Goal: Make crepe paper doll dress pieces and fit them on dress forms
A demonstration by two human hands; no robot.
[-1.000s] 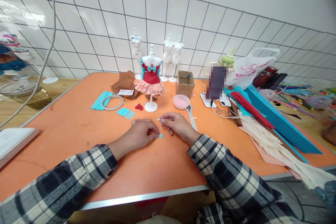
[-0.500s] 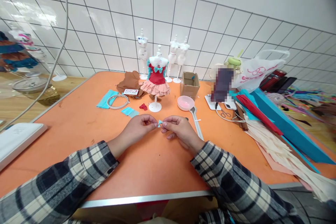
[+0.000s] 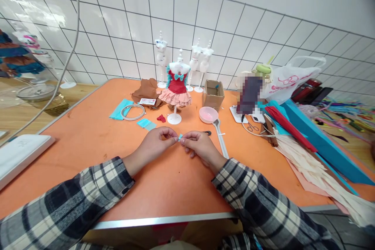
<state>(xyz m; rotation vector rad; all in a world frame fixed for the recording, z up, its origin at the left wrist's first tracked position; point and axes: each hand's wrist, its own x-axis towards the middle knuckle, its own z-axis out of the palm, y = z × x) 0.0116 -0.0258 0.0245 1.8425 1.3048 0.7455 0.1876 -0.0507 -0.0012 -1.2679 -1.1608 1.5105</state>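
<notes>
A small light-blue bow [image 3: 180, 137] is pinched between my two hands above the orange table [image 3: 164, 191]. My left hand [image 3: 158, 142] grips its left side with thumb and forefinger. On its other side, my right hand [image 3: 202, 146] holds it in the same kind of pinch; fingertips hide part of the bow. Beyond them stands a white mini dress form [image 3: 179, 66] wearing a red bodice with blue bows and a pink ruffled skirt [image 3: 175, 98]. Near its base lie a red fabric scrap [image 3: 161, 118] and pale blue fabric pieces [image 3: 146, 124].
Left of the dress form are a hoop [image 3: 133, 112] and brown fabric [image 3: 145, 90]. To the right are a pink bowl [image 3: 208, 114], a cardboard box [image 3: 213, 94], scissors [image 3: 252, 127] and cream fabric strips [image 3: 307, 168]. Bare dress forms [image 3: 202, 62] stand by the tiled wall.
The bow has turned slightly and is more covered by my fingertips. My hands stay close together; the whole view has shifted a little.
</notes>
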